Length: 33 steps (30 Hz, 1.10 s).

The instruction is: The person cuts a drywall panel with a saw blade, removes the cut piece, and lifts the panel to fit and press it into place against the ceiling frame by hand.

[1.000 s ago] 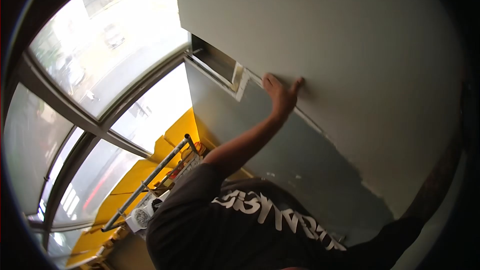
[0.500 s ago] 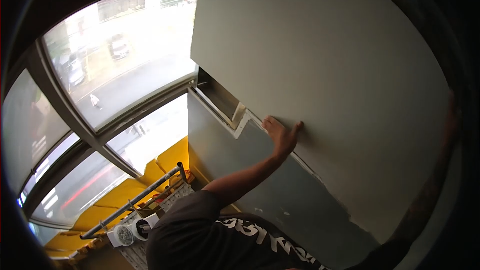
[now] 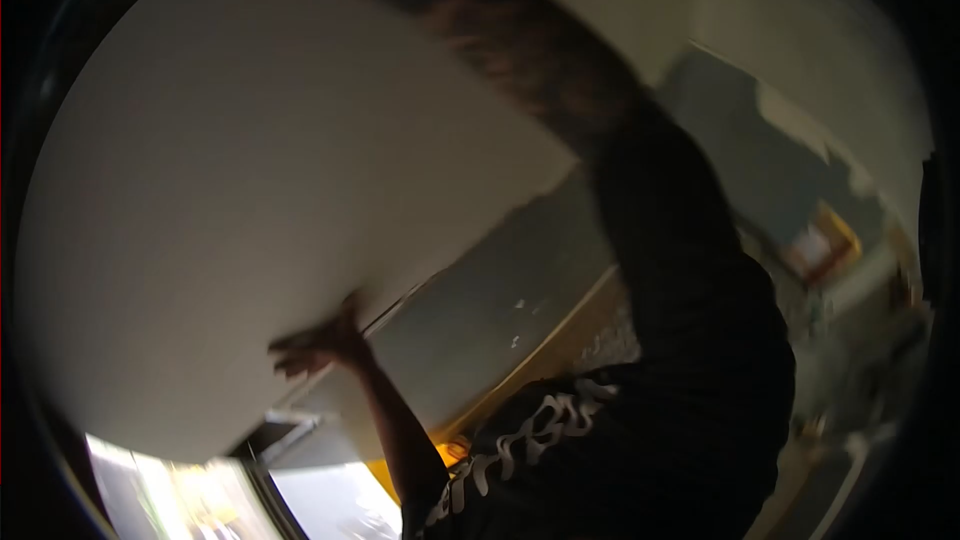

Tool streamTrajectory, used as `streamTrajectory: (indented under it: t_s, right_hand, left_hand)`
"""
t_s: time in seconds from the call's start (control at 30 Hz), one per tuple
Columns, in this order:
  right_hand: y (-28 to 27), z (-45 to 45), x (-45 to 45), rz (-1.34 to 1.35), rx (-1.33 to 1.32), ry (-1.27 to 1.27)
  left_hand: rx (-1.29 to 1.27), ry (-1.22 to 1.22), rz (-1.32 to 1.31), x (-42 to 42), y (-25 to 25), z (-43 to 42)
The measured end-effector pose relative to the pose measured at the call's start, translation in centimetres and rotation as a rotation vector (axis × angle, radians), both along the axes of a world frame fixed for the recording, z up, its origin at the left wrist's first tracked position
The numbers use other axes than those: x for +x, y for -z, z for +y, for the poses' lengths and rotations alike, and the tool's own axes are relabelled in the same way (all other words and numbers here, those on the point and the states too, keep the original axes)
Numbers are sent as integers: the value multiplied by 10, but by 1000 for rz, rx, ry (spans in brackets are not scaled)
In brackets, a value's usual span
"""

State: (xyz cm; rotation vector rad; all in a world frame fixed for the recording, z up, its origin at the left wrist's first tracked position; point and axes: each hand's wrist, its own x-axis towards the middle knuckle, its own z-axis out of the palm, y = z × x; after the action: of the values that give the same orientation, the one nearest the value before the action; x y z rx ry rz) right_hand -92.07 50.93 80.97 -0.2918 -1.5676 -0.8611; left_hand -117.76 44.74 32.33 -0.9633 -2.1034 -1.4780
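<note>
We have our left grip (image 3: pixel 318 342) open, the fingers spread and bare of any tool, against the pale board (image 3: pixel 230 200) near its edge. The board spreads above and to the left of that grip in the view. We reach our right arm (image 3: pixel 520 60) across the top toward the upper left, over the board; our right grip is lost in the dark rim there, so we cannot tell whether it is open or closed.

Right of our left grip, beyond the board's edge, we see a grey surface (image 3: pixel 450 340), with a brownish strip (image 3: pixel 560 335) along its far side. Below the grip are a bright window (image 3: pixel 335 500) and a bit of yellow material (image 3: pixel 382 477). Our dark shirt (image 3: pixel 650 440) with pale lettering fills the lower right, and past it a yellow-edged object (image 3: pixel 828 245) is too blurred to name.
</note>
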Motion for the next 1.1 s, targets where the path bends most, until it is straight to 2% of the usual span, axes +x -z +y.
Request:
streamTrajectory:
  t_s: [0.03,0.1,0.17,0.27,0.33,0.37,0.5,0.53,0.6,0.63,0.73,0.9,1.03,1.1]
  right_hand:
    - [-2,18,-2,-44,-38,-196]
    - [-9,39,4,6,455,423]
    - [9,17,-4,130,274,537]
    - [70,-6,27,226,165,373]
    - [138,-1,60,327,73,400]
    - [175,-1,82,402,-1,323]
    - [353,22,220,646,-391,542]
    - [396,28,258,784,-491,496]
    - [444,17,321,1085,-853,311]
    - [453,19,346,1240,-1045,188]
    - [480,23,386,1576,-1290,-791]
    - [488,42,381,1643,-1111,-767]
    - [485,50,380,1733,-1086,-635]
    - [474,44,385,1708,-1156,-624]
  left_hand:
    - [42,-16,33,-2,2,3]
    - [23,77,-136,18,-23,-14]
    - [19,75,-133,10,-23,-14]
    - [-5,86,-148,15,-28,-17]
    - [-14,82,-158,13,-25,-15]
    - [-20,72,-147,10,-24,-14]
    - [-20,46,-78,7,-21,-11]
    - [-19,41,-53,7,-21,-12]
    - [-27,23,-25,-1,-16,-10]
    - [-26,8,-15,-2,-13,-7]
    - [-7,-53,-43,-20,-4,-2]
    - [20,-139,90,21,-15,-14]
    - [-20,-180,267,36,-2,-11]
    - [-33,-194,310,43,-1,-10]
